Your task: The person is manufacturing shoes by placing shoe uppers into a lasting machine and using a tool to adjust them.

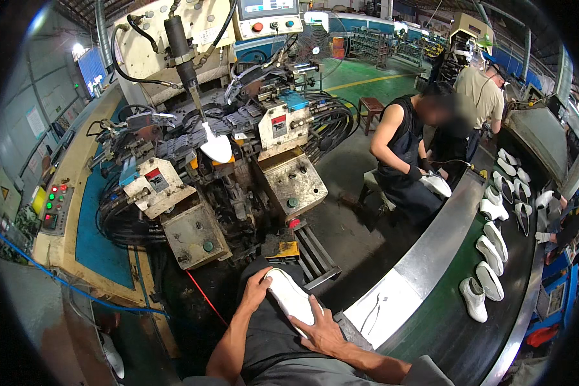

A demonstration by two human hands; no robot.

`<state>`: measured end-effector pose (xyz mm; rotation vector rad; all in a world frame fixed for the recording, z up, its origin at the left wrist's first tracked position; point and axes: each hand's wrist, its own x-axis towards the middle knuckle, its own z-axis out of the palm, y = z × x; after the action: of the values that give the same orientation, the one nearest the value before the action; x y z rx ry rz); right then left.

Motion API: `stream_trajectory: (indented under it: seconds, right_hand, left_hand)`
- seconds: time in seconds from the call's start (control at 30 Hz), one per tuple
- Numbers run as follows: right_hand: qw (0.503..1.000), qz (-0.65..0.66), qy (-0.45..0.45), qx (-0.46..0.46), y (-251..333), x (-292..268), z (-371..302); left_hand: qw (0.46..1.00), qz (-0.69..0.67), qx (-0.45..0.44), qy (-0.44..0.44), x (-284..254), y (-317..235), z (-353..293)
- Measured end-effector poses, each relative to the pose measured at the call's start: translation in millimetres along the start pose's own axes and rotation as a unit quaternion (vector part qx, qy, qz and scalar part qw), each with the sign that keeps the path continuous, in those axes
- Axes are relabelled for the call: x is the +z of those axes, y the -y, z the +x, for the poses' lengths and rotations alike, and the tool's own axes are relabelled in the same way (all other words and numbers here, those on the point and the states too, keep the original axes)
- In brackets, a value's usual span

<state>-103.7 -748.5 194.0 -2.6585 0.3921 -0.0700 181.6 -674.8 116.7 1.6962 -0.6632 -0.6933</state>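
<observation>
Held over the person's lap, a white shoe (291, 298) is seen lying sole-up and slanting from upper left to lower right. Its upper end is cupped by the left hand (256, 289), whose fingers are curled around the toe and whose thumb is laid along the near edge. Its lower end is covered by the right hand (323, 332), whose fingers are spread flat across the sole and side, so that the shoe is gripped between the two hands. Just beyond the shoe, a large shoe-making machine (238, 161) with hoses and metal blocks is seen, and another white shoe (216, 147) is mounted upside down at its centre. To the right, a curved conveyor belt (444, 321) carries a row of white shoes (489, 257). Further along it, a seated person (405, 154) in dark clothes is bent over the belt, and a second person (479, 93) is standing behind.
</observation>
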Motion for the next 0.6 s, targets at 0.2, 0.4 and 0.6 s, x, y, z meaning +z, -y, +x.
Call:
stream_trajectory:
  seconds: [0.2, 0.4, 0.6]
  right_hand:
    - [0.998, -0.022, 0.015, -0.054, 0.1, -11.4, 13.6]
    - [0.998, -0.005, 0.032, -0.050, -7.0, -8.2, 15.9]
    - [0.993, 0.103, -0.051, -0.004, -22.3, -11.5, 22.3]
  left_hand:
    - [0.991, -0.048, -0.072, -0.102, 11.5, 30.0, 8.9]
    - [0.994, -0.010, -0.051, -0.094, 12.2, 38.4, 0.9]
    - [0.998, -0.037, -0.011, -0.043, 1.1, 20.8, 16.0]
